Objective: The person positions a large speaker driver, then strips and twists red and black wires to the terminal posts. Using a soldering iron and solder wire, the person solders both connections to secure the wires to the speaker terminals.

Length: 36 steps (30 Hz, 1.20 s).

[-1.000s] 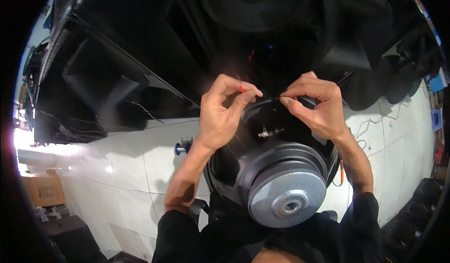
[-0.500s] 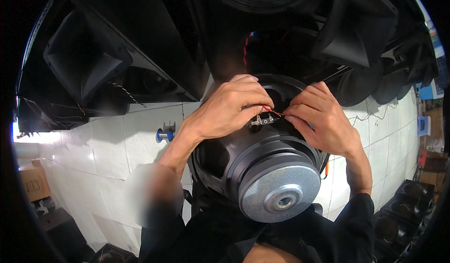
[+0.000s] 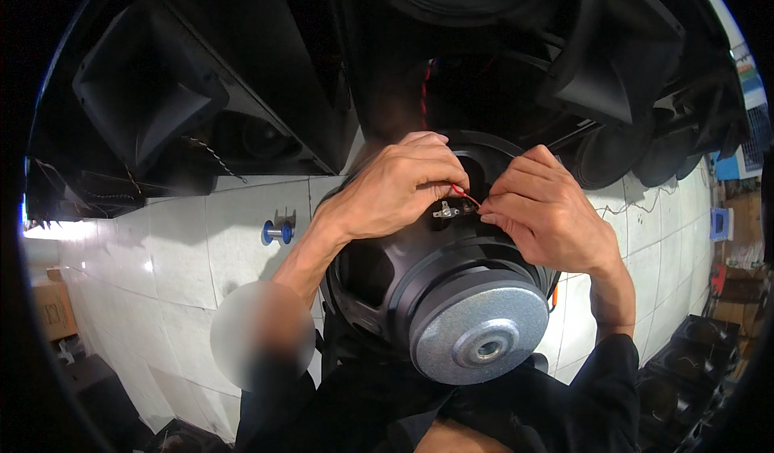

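A large speaker driver (image 3: 387, 251) rests in front of me with its round metal magnet (image 3: 451, 328) toward me. Just above its metal terminal strip (image 3: 451, 209), a thin red wire (image 3: 465, 194) stretches between my two hands. My left hand (image 3: 395, 183) pinches the wire from the left, fingers curled. On the right, the thumb and fingertips of my right hand (image 3: 548, 211) close on its other end, beside the terminals. Up behind, a twisted red and black cable (image 3: 424, 98) comes out of a black speaker cabinet (image 3: 379, 74).
A blue-ended spool (image 3: 278, 232) stands on the white tiled floor (image 3: 173, 267) to the left. Black cabinets with horns (image 3: 149, 94) fill the far side. More speaker boxes (image 3: 701, 344) sit at the right, and a cardboard box (image 3: 55, 309) at the far left.
My right hand has shifted slightly left and down, with its fingertips nearer the terminals. The left hand stays almost in place. The whole view has shifted a little.
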Motion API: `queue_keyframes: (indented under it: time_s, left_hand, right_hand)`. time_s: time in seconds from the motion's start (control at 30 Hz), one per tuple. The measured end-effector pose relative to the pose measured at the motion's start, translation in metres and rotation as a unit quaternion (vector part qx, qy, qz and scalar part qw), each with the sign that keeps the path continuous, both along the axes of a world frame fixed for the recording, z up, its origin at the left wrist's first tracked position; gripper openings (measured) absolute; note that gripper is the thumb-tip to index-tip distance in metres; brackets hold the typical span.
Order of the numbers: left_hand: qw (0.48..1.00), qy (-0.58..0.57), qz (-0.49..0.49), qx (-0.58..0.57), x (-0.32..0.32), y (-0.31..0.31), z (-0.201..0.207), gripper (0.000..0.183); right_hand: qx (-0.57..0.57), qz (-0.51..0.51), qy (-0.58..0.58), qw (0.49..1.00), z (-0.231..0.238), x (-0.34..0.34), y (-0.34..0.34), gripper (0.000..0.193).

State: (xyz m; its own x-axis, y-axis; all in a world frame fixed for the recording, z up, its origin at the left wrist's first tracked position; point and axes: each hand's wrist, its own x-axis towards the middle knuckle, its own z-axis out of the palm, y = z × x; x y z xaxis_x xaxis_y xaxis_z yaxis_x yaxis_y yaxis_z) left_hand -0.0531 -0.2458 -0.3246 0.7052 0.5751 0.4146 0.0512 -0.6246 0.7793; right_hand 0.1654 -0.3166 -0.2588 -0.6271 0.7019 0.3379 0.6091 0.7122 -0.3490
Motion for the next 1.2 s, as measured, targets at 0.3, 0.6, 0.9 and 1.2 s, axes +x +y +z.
queue_keyframes:
  time_s: [0.3, 0.6, 0.9, 1.2]
  left_hand:
    - [1.0, -0.008, 0.015, -0.005, -0.001, -0.002, 0.0, 0.006]
    - [1.0, -0.021, 0.004, -0.003, 0.001, -0.001, 0.0, 0.004]
    - [0.999, -0.041, 0.004, -0.003, 0.001, -0.001, -0.002, 0.008]
    - [0.999, -0.052, 0.005, 0.003, 0.0, 0.0, -0.005, 0.011]
  right_hand:
    - [-0.01, -0.024, 0.03, 0.999, -0.007, -0.004, 0.003, 0.012]
    - [-0.03, -0.014, 0.027, 0.999, -0.009, 0.001, 0.002, 0.008]
    - [-0.104, -0.045, 0.063, 0.992, -0.008, -0.002, 0.01, 0.008]
    - [-0.237, -0.063, 0.042, 0.968, -0.005, -0.002, 0.024, 0.007]
